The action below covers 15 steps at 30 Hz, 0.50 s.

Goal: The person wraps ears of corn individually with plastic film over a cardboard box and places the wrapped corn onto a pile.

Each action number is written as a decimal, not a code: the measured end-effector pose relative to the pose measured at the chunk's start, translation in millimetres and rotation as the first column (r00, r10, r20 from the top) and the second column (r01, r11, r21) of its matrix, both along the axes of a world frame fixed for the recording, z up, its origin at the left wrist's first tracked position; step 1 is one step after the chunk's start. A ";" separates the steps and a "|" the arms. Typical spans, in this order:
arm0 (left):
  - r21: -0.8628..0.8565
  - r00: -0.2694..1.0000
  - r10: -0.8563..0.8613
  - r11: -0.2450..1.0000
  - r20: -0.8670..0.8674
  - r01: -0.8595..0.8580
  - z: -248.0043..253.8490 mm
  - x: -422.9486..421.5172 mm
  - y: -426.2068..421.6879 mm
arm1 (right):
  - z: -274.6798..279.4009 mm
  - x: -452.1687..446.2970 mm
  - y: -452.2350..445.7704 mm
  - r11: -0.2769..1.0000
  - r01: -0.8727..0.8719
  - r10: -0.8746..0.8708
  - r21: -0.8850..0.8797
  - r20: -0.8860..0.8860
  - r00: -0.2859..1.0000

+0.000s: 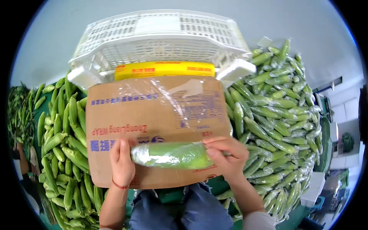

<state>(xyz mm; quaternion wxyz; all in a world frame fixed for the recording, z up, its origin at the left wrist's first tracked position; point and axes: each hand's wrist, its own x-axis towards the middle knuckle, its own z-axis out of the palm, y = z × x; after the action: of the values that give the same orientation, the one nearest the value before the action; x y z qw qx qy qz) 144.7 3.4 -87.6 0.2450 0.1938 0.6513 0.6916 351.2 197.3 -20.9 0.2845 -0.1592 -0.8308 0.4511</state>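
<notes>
A green ear of corn in its husk (pixel 172 155), wrapped in shiny clear film, is held level above the front part of a brown cardboard box (pixel 130 115). My right hand (pixel 228 155) pinches its right end, thumb and fingers pressed on the film. At the other end is my left hand (pixel 122 163), its fingers raised and close together beside the tip; whether it grips the film is unclear. Behind the box lies a yellow roll of wrap (pixel 165 69), set in front of a white plastic crate (pixel 153 46).
Unwrapped green ears (pixel 73 153) are heaped left of the box. A large pile of film-wrapped ears (pixel 276 103) rises on the right. My knees in blue jeans (pixel 180 211) are below the box. At the far left edge, another person's arm (pixel 23 159) shows.
</notes>
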 end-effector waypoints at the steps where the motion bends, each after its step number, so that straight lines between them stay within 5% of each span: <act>1: -0.021 0.995 -0.078 0.997 0.056 0.079 -6.0 14.0 -6.7 | 4.9 2.3 9.2 0.998 0.021 -0.015 0.060 -0.102 0.995; 2: -0.222 0.944 -0.211 0.937 0.255 0.269 19.4 25.7 -10.0 | 12.0 0.3 6.4 0.983 0.007 -0.052 -0.183 -0.240 0.970; 3: -0.141 0.807 -0.236 0.921 0.542 0.364 29.4 38.7 -10.7 | 18.8 -1.9 4.2 0.916 -0.042 -0.125 -0.398 -0.386 0.914; 4: -0.130 0.727 -0.249 0.897 0.640 0.423 17.9 44.1 -20.0 | 18.8 -11.0 -2.4 0.749 -0.245 -0.115 -0.615 -0.485 0.867; 5: -0.062 0.707 -0.413 0.839 0.574 0.540 9.6 44.6 -25.7 | 18.9 -19.9 -8.7 0.502 -0.419 -0.178 -0.757 -0.564 0.806; 6: -0.158 0.743 -0.527 0.762 0.413 0.628 17.2 49.8 -25.0 | 18.3 -14.6 -4.3 0.379 -0.576 -0.048 -0.724 -0.637 0.769; 7: -0.021 0.704 -0.600 0.755 0.381 0.655 39.1 59.4 -14.0 | 25.3 -3.9 1.6 0.381 -0.546 -0.008 -0.746 -0.593 0.805; 10: -0.140 0.624 -0.781 0.616 0.018 0.775 39.7 60.0 -11.5 | 31.5 11.4 -0.3 0.426 -0.539 -0.073 -0.727 -0.621 0.780; 12: -0.187 0.562 -0.810 0.585 -0.167 0.789 62.0 73.4 31.8 | 15.3 10.4 -6.5 0.624 -0.540 -0.303 -0.565 -0.812 0.500; 15: -0.503 0.300 -0.900 0.428 -0.318 0.751 100.2 115.4 113.2 | -36.3 43.0 -48.9 0.434 -0.097 -0.426 -0.896 -0.299 0.854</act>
<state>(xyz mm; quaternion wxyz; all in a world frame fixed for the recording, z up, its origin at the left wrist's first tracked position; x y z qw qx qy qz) 260.1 116.6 12.6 0.3935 0.6570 0.5775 0.2830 394.2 148.4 -57.3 0.4012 -0.2487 -0.3487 0.8097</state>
